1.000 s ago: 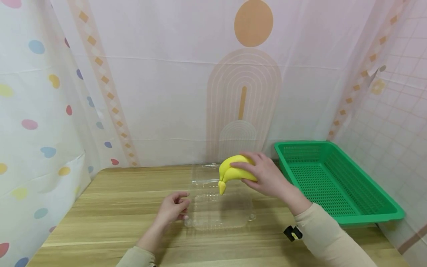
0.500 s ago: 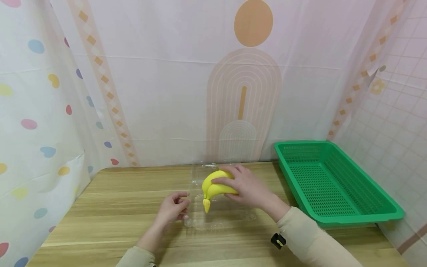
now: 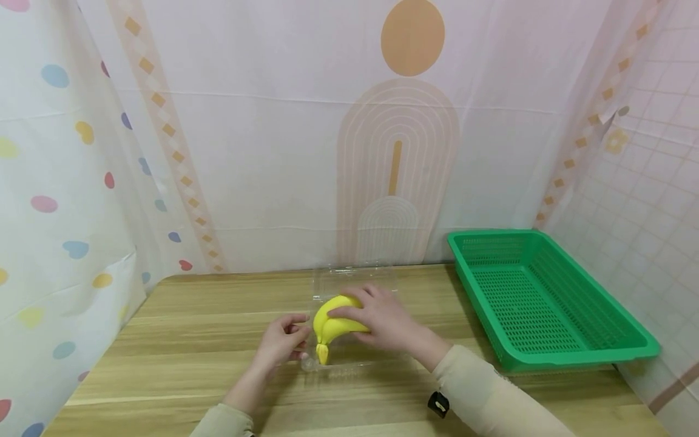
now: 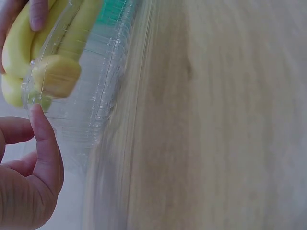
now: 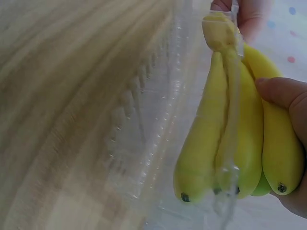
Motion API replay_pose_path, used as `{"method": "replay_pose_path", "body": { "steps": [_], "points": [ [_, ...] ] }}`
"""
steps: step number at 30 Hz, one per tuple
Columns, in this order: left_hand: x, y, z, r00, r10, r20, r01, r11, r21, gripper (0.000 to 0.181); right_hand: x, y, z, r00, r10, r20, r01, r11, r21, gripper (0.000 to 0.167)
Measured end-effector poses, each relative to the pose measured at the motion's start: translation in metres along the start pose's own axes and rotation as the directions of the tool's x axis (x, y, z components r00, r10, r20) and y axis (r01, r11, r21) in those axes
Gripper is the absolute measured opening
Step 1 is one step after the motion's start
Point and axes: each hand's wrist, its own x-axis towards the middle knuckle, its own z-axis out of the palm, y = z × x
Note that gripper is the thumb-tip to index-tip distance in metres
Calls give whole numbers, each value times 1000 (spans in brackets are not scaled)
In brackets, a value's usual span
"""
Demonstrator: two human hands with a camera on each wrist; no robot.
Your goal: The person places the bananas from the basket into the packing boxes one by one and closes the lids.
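A bunch of yellow bananas (image 3: pixel 340 321) is gripped from above by the right hand (image 3: pixel 384 318), low over the clear plastic container (image 3: pixel 355 282), stem toward the left. In the right wrist view the bananas (image 5: pixel 240 129) show partly through the container's wall, the right thumb lying across one. The left hand (image 3: pixel 281 343) is at the container's left edge; in the left wrist view the left hand (image 4: pixel 33 172) has its fingertips at the rim, fingers bent. Whether the bananas touch the container's floor I cannot tell.
A green perforated basket (image 3: pixel 579 359) stands at the right of the wooden table (image 3: pixel 218 328). Patterned curtains (image 3: pixel 273 152) hang behind and beside the table.
The right hand has moved left and down with the bananas, from above the container's right part to its left part, near the left hand. The left hand has stayed in place.
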Motion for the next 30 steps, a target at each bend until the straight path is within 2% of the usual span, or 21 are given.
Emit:
{"method": "replay_pose_path", "body": {
  "steps": [15, 21, 30],
  "points": [
    [2, -4, 0, 1000, 14, -7, -14, 1000, -23, 39, -7, 0, 20, 997, 50, 52, -52, 998, 36, 51],
    [2, -4, 0, 1000, 16, -7, -16, 1000, -15, 39, -9, -1, 22, 995, 76, 63, -79, 995, 53, 49],
    [2, -3, 0, 1000, 2, -12, -2, 1000, -21, 37, -10, -1, 24, 995, 76, 60, -79, 995, 60, 49]
  ]
}}
